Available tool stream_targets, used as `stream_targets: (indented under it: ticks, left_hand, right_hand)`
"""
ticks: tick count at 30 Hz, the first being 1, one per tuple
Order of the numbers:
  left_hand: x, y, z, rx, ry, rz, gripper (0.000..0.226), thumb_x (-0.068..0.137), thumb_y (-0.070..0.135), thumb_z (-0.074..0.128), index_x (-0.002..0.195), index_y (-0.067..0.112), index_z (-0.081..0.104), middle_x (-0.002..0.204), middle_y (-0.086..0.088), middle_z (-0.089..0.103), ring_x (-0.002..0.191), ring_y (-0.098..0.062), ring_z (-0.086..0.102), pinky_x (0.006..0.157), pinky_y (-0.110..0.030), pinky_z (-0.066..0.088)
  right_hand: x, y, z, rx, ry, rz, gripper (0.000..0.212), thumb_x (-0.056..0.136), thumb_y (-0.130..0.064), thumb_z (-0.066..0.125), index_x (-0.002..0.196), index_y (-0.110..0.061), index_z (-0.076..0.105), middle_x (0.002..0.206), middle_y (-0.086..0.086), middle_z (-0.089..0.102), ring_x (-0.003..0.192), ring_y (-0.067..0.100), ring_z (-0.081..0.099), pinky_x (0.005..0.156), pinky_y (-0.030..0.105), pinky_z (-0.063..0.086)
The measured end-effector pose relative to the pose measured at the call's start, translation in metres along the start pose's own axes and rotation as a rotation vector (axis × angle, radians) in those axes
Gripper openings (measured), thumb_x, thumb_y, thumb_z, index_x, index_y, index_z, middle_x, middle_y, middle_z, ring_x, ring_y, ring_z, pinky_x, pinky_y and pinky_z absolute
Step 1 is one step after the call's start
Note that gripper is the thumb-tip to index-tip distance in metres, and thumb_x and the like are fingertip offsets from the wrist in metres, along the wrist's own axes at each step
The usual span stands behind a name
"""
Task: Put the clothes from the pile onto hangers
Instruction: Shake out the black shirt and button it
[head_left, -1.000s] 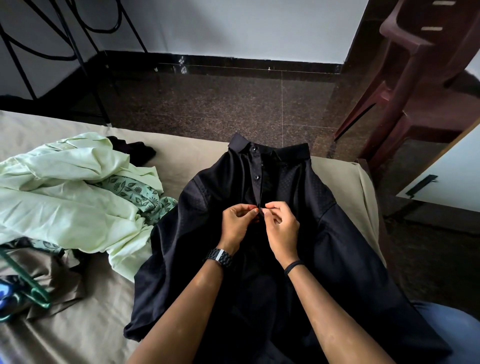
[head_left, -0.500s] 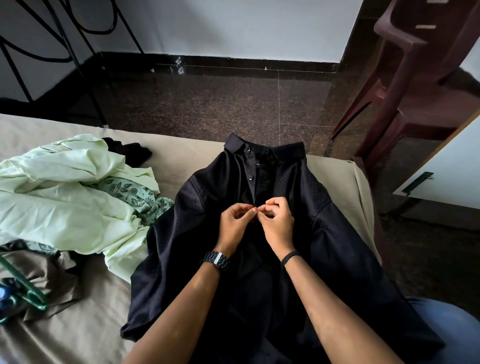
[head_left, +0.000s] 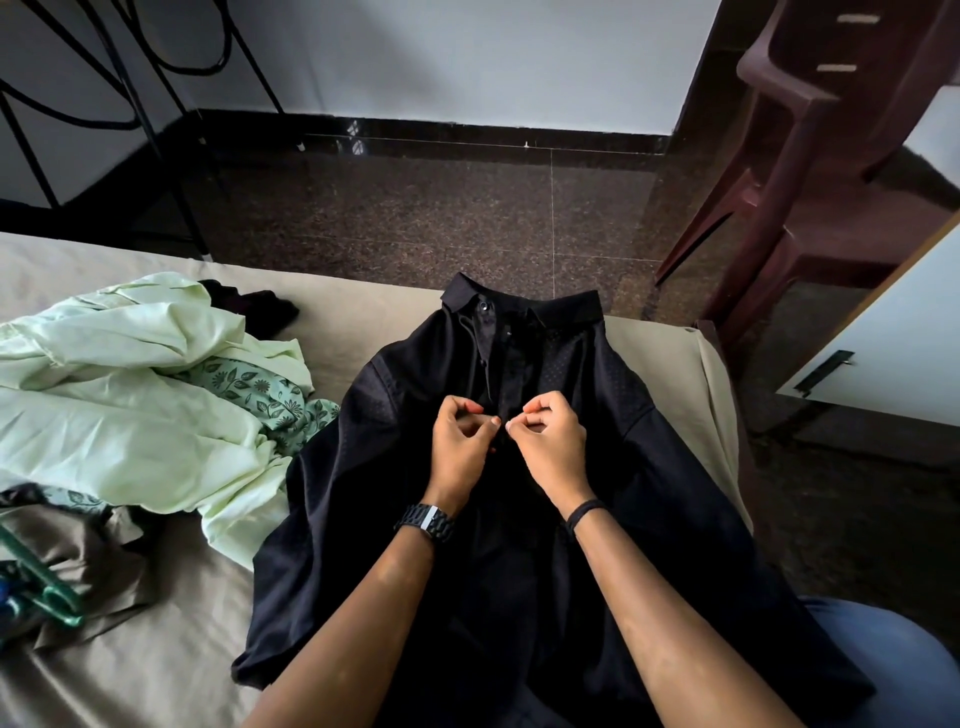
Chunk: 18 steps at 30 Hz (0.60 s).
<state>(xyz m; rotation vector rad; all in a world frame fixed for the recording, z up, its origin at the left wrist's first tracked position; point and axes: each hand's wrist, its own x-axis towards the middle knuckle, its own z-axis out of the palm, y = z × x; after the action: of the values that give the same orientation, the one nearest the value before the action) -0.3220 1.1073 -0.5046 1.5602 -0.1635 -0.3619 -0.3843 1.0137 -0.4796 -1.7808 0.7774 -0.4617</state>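
While a heap of unhung clothes waits at the left of the bed (head_left: 363, 332), a person works at the front of a black collared shirt (head_left: 649, 493) spread flat on the beige sheet, collar toward the foot of the bed. In the head view, the only one, the left hand (head_left: 460, 449) and the right hand (head_left: 553, 447) sit close together over the button placket at mid-chest, fingers curled, thumb and forefinger of each nipped at the dark cloth; whether a button lies between them cannot be told, black on black. The top collar button (head_left: 483, 306) shows plainly.

No hanger is visible in this shirt, so by the look of it the garment is at a buttoning or unbuttoning step, with the hanging itself not yet done. Left of it lies the pile: a pale green garment (head_left: 119, 415) on top, a green leaf-print fabric (head_left: 260, 389) beneath it, a brown garment (head_left: 98, 561) nearer the viewer and a dark piece (head_left: 249, 306) behind. Green hangers (head_left: 44, 597) rest at the left edge, on the brown cloth, unused. Judged from this, most of the job remains: nothing in view hangs finished, and at least four items are left.
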Motion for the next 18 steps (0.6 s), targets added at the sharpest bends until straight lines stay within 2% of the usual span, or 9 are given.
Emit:
stream_targets:
  ticks: [3, 5, 8, 10, 12, 15, 18]
  left_hand:
    - [0.001, 0.003, 0.0, 0.06, 0.038, 0.039, 0.027, 0.087, -0.001, 0.062, 0.085, 0.016, 0.042, 0.069, -0.001, 0.062, 0.055, -0.008, 0.055, 0.053, -0.021, 0.048]
    - [0.002, 0.007, 0.001, 0.143, 0.076, 0.08, 0.028, 0.087, 0.0, 0.062, 0.084, 0.019, 0.042, 0.073, -0.001, 0.063, 0.06, -0.006, 0.056, 0.056, -0.015, 0.046]
    - [0.008, 0.011, 0.001, 0.213, 0.101, 0.11, 0.029, 0.088, 0.001, 0.062, 0.083, 0.021, 0.042, 0.076, 0.0, 0.063, 0.067, -0.006, 0.058, 0.059, -0.011, 0.044]
    - [0.014, 0.012, -0.001, 0.202, 0.059, 0.063, 0.025, 0.087, 0.002, 0.064, 0.084, 0.018, 0.045, 0.074, 0.0, 0.061, 0.065, -0.007, 0.056, 0.057, -0.012, 0.044]
    - [0.02, 0.014, -0.005, 0.212, -0.024, -0.017, 0.019, 0.086, 0.004, 0.066, 0.088, 0.013, 0.049, 0.073, -0.002, 0.061, 0.064, -0.01, 0.055, 0.057, -0.018, 0.046]
    - [0.028, 0.019, -0.014, 0.267, -0.145, -0.103, 0.016, 0.086, 0.004, 0.066, 0.086, 0.016, 0.055, 0.08, -0.006, 0.064, 0.072, -0.017, 0.061, 0.068, -0.033, 0.054]
    - [0.026, 0.022, -0.028, 0.385, -0.211, -0.121, 0.023, 0.082, -0.002, 0.067, 0.082, 0.021, 0.06, 0.089, -0.009, 0.068, 0.087, -0.023, 0.065, 0.087, -0.044, 0.055]
  right_hand:
    - [0.0, -0.003, 0.004, 0.014, 0.043, 0.007, 0.018, 0.078, -0.007, 0.07, 0.084, -0.015, 0.055, 0.077, -0.006, 0.063, 0.067, 0.002, 0.06, 0.055, 0.006, 0.043]
    - [0.002, -0.004, 0.007, 0.037, 0.049, 0.027, 0.018, 0.077, -0.007, 0.07, 0.081, -0.015, 0.055, 0.078, -0.003, 0.065, 0.069, 0.007, 0.062, 0.058, 0.008, 0.045]
    - [0.01, -0.004, 0.009, 0.186, -0.011, 0.151, 0.019, 0.078, -0.005, 0.069, 0.081, -0.016, 0.055, 0.084, 0.005, 0.068, 0.069, 0.015, 0.064, 0.07, 0.026, 0.054]
    - [0.017, -0.003, 0.009, 0.221, -0.079, 0.218, 0.019, 0.08, -0.002, 0.067, 0.085, -0.016, 0.055, 0.085, 0.006, 0.067, 0.069, 0.014, 0.064, 0.075, 0.029, 0.054]
    - [0.024, 0.0, 0.008, 0.113, -0.109, 0.231, 0.02, 0.08, -0.003, 0.068, 0.088, -0.017, 0.056, 0.084, 0.002, 0.067, 0.077, 0.016, 0.067, 0.082, 0.032, 0.055]
    - [0.018, -0.006, 0.01, -0.108, -0.071, 0.108, 0.021, 0.083, -0.002, 0.065, 0.1, -0.013, 0.059, 0.098, 0.001, 0.064, 0.087, 0.012, 0.063, 0.08, 0.021, 0.048]
    - [-0.013, -0.018, 0.009, -0.154, 0.026, -0.122, 0.02, 0.082, 0.002, 0.063, 0.097, -0.012, 0.059, 0.104, 0.003, 0.057, 0.081, 0.006, 0.057, 0.075, 0.011, 0.046]
